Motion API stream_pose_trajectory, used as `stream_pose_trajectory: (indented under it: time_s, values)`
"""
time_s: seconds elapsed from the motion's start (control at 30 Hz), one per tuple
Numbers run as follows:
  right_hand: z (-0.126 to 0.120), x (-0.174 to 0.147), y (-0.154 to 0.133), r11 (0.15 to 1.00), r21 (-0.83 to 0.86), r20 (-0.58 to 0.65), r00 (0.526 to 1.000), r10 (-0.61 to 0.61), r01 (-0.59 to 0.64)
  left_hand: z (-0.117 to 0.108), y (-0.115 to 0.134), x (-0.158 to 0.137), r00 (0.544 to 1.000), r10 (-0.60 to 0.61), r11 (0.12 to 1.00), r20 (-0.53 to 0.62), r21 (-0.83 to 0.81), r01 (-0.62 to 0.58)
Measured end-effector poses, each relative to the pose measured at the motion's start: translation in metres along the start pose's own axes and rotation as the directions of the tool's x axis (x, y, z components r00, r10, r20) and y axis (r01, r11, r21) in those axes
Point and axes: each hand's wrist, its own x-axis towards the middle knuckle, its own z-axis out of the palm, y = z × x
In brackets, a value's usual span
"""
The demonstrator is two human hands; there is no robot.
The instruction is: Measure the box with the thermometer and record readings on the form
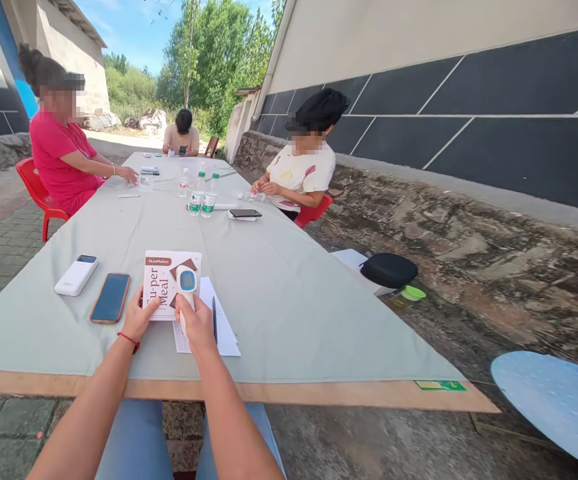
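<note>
My left hand point(140, 312) grips the lower left side of a white and brown box point(157, 265) printed "NutriMotion", its front facing me. In my right hand point(199, 323) is a white handheld infrared thermometer point(187, 278) with a small blue screen, its handle wrapped by my fingers. The thermometer overlaps the right part of the box's front. Beneath my right hand lie white paper sheets point(226, 337), with a dark pen point(214, 317) on them. Left of my left hand rests a phone point(111, 298) in an orange-brown case.
A white power bank point(77, 275) lies at the left. Farther off stand green-capped water bottles point(196, 199) beside a dark phone point(245, 213). Three people sit around the cloth-covered table point(293, 300). A black case point(389, 270) and a light blue stool top point(553, 393) are at the right.
</note>
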Motion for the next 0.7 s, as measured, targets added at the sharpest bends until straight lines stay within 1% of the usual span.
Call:
stream_pose_trajectory:
  time_s: [0.3, 0.43, 0.57, 0.7]
  values:
    - [0.0017, -0.0001, -0.0010, 0.999, -0.034, -0.012, 1.000, -0.006, 0.005, -0.0010, -0.0003, 0.0016, 0.999, -0.046, 0.998, 0.001, -0.037, 0.046]
    - [0.0021, 0.0002, 0.0016, 0.999, -0.035, -0.022, 1.000, 0.003, -0.004, 0.0002, 0.0033, 0.0003, 0.998, -0.056, 0.998, -0.017, -0.015, 0.055]
    - [0.0020, 0.0006, 0.0022, 0.998, -0.055, -0.030, 1.000, 0.008, -0.010, 0.0003, 0.0042, -0.0006, 0.998, -0.056, 0.998, -0.004, -0.020, 0.056]
    - [0.0004, 0.0033, 0.0039, 1.000, -0.012, -0.018, 1.000, 0.017, -0.017, -0.0005, 0.0008, -0.0001, 0.998, -0.057, 0.998, -0.009, -0.040, 0.056]
